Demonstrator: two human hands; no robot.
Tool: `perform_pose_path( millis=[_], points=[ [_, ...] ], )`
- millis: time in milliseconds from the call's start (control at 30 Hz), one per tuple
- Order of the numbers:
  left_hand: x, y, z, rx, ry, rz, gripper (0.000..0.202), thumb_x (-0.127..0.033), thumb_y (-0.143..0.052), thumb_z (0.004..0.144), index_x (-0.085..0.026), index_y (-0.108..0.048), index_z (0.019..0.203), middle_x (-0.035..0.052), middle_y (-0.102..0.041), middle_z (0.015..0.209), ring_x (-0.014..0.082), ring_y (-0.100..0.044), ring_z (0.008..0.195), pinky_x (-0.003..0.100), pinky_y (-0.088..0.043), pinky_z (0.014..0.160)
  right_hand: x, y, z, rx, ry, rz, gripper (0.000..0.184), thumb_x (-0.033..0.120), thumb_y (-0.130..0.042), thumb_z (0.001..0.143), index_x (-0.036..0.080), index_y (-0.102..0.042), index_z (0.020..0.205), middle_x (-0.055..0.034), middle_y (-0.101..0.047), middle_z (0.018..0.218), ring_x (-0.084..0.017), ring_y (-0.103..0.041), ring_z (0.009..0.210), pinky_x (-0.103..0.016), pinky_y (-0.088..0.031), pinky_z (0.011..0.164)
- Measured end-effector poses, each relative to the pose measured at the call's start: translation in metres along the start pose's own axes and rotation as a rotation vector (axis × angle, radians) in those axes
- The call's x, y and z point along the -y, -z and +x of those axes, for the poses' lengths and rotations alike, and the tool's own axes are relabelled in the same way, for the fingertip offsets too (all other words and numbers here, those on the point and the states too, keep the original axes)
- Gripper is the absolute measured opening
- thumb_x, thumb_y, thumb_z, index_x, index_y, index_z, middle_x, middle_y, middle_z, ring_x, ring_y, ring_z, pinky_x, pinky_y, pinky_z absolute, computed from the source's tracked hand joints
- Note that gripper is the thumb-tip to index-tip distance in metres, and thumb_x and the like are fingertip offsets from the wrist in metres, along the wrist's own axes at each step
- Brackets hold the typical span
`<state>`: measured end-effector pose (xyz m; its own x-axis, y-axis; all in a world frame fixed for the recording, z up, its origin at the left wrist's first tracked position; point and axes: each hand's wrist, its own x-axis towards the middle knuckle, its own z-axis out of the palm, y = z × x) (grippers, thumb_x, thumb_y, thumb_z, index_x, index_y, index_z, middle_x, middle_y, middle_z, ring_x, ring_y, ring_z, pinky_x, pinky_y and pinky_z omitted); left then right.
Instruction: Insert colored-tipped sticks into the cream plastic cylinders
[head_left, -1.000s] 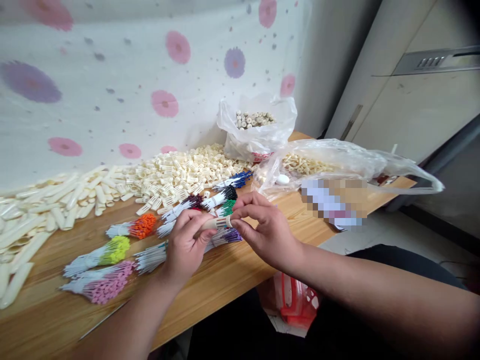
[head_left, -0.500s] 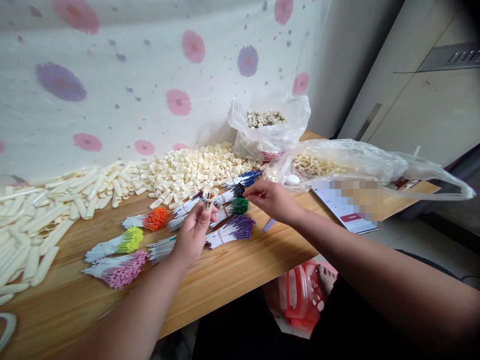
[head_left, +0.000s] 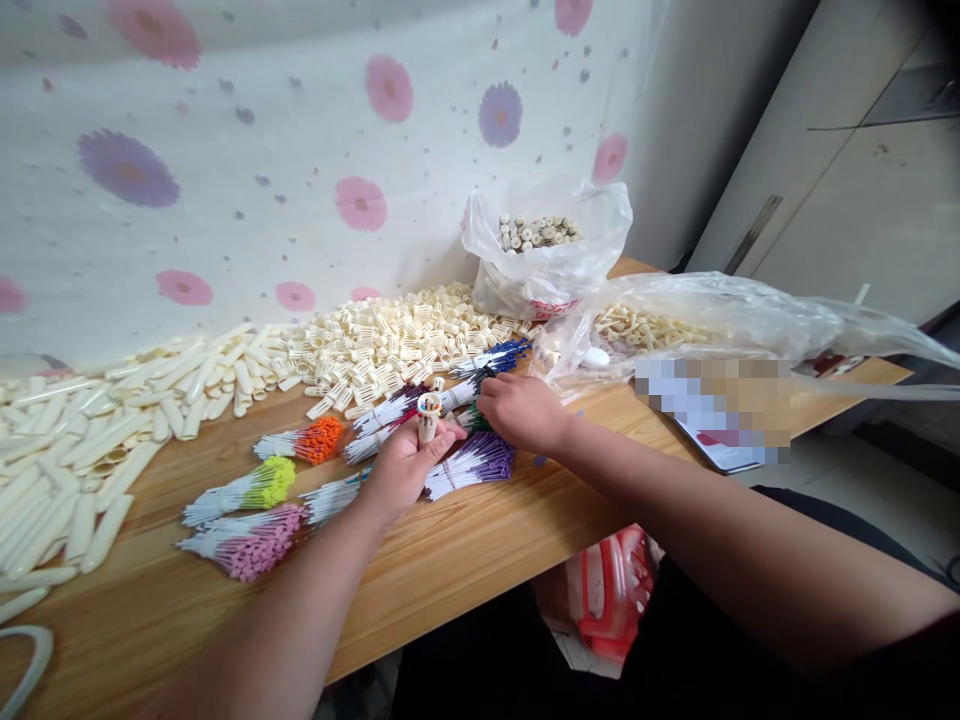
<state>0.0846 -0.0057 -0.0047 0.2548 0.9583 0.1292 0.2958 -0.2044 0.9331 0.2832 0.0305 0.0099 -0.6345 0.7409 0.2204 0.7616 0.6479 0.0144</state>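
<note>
Cream tube [head_left: 428, 415] | left hand [head_left: 405, 465] grip holds it | right hand [head_left: 519, 410] on sticks [head_left: 474, 421], grip unclear

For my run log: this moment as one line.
left hand: holds cream tube upright | right hand: among colour-tipped bundles | surface: wooden table

- 2 hands: left hand [head_left: 405, 465], right hand [head_left: 517, 410].
- 1 small tube [head_left: 428, 415], held in the left hand.
- 9 bundles of colour-tipped sticks, 1 per colour: orange bundle [head_left: 311, 441], yellow-green bundle [head_left: 262, 485], pink bundle [head_left: 255, 545], pale bundle [head_left: 334, 496], purple bundle [head_left: 484, 457], maroon bundle [head_left: 405, 396], black bundle [head_left: 463, 392], blue bundle [head_left: 504, 353], green bundle [head_left: 472, 422], mostly hidden.
- 2 loose heaps: 1 heap of ribbed caps [head_left: 382, 345], 1 heap of long cream tubes [head_left: 90, 440].
- 2 clear plastic bags: upright bag [head_left: 547, 275], lying bag [head_left: 720, 315].
- 1 printed sheet [head_left: 712, 420].
- 1 table [head_left: 450, 560].
- 1 red plastic object [head_left: 607, 590] beneath the table.
</note>
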Motion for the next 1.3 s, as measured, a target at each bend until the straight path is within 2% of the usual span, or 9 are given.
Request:
perform_pose_path(
  millis=[233,333,433,533,633,767,867,1167,1300],
  points=[
    [-0.004,-0.001,-0.002,0.043,0.019,0.136,0.026,-0.039,-0.055,0.084,-0.018,-0.068,0.090,0.0081,-0.070,0.097,0.0232,-0.062,0.094,0.038,-0.046,0.085,-0.020,0.024,-0.013,0.004,-0.052,-0.122,0.017,0.014,-0.046,0.087,0.015,-0.063,0.090,-0.0098,-0.064,0.090,-0.020,-0.057,0.079,-0.027,-0.032,0.057],
    [-0.003,0.000,-0.003,-0.074,-0.042,0.118,0.022,-0.038,-0.058,0.083,-0.017,-0.065,0.084,0.0048,-0.069,0.086,0.0204,-0.062,0.083,0.034,-0.047,0.079,-0.036,0.045,-0.026,-0.014,-0.103,-0.110,0.017,0.015,-0.045,0.088,0.016,-0.062,0.085,-0.0071,-0.063,0.084,-0.017,-0.056,0.071,-0.026,-0.029,0.055],
    [-0.009,-0.001,-0.007,-0.218,-0.095,0.110,0.021,-0.038,-0.060,0.080,-0.018,-0.062,0.075,-0.0001,-0.062,0.068,0.0162,-0.057,0.067,0.029,-0.046,0.067,-0.033,0.061,-0.036,-0.030,0.036,0.079,0.019,0.017,-0.045,0.091,0.016,-0.061,0.080,-0.0047,-0.061,0.082,-0.014,-0.053,0.069,-0.025,-0.032,0.059],
    [-0.022,-0.006,-0.012,-0.096,-0.019,0.074,0.020,-0.038,-0.066,0.075,-0.018,-0.067,0.077,0.0009,-0.066,0.070,0.0172,-0.059,0.067,0.029,-0.045,0.065,-0.011,0.067,-0.039,-0.039,0.252,0.223,0.022,0.016,-0.043,0.093,0.016,-0.061,0.079,-0.0047,-0.059,0.081,-0.013,-0.052,0.072,-0.024,-0.036,0.063],
    [-0.029,-0.012,-0.017,0.065,0.046,-0.015,0.018,-0.035,-0.071,0.069,-0.018,-0.067,0.070,0.0003,-0.065,0.064,0.0164,-0.058,0.062,0.028,-0.044,0.061,0.010,0.064,-0.038,-0.051,0.318,0.263,0.024,0.015,-0.043,0.093,0.014,-0.062,0.079,-0.0059,-0.058,0.078,-0.013,-0.050,0.068,-0.025,-0.037,0.061],
    [-0.025,-0.012,-0.018,0.063,0.035,-0.107,0.018,-0.031,-0.067,0.074,-0.017,-0.064,0.063,-0.0004,-0.060,0.058,0.0127,-0.052,0.055,0.026,-0.040,0.055,0.016,0.054,-0.037,-0.248,0.199,0.518,0.013,0.013,-0.056,0.086,0.011,-0.065,0.095,-0.0071,-0.062,0.085,-0.013,-0.055,0.071,-0.024,-0.043,0.064],
    [-0.020,-0.009,-0.017,0.041,0.044,-0.133,0.020,-0.032,-0.066,0.076,-0.016,-0.064,0.063,-0.0002,-0.059,0.058,0.0097,-0.044,0.049,0.024,-0.033,0.047,0.013,0.046,-0.037,-0.358,0.041,0.703,0.024,0.010,-0.062,0.078,0.012,-0.065,0.102,-0.0051,-0.066,0.083,-0.012,-0.058,0.068,-0.023,-0.045,0.063],
    [-0.028,-0.012,-0.019,0.041,0.067,-0.364,0.017,-0.030,-0.067,0.074,-0.016,-0.062,0.066,-0.0014,-0.060,0.056,0.0059,-0.040,0.044,0.024,-0.038,0.051,0.026,0.026,-0.031,-0.253,-0.156,1.302,0.015,0.017,-0.059,0.079,0.015,-0.068,0.090,-0.0006,-0.068,0.075,-0.011,-0.061,0.066,-0.025,-0.049,0.064],
    [-0.028,-0.012,-0.020,0.065,0.129,-0.446,0.021,-0.034,-0.069,0.071,-0.016,-0.060,0.068,-0.0010,-0.059,0.056,0.0061,-0.040,0.044,0.021,-0.031,0.045,0.032,0.024,-0.029,-0.193,-0.217,1.529,0.013,0.024,-0.065,0.075,0.013,-0.065,0.081,0.0010,-0.064,0.066,-0.009,-0.056,0.058,-0.025,-0.046,0.059]
  ],
)
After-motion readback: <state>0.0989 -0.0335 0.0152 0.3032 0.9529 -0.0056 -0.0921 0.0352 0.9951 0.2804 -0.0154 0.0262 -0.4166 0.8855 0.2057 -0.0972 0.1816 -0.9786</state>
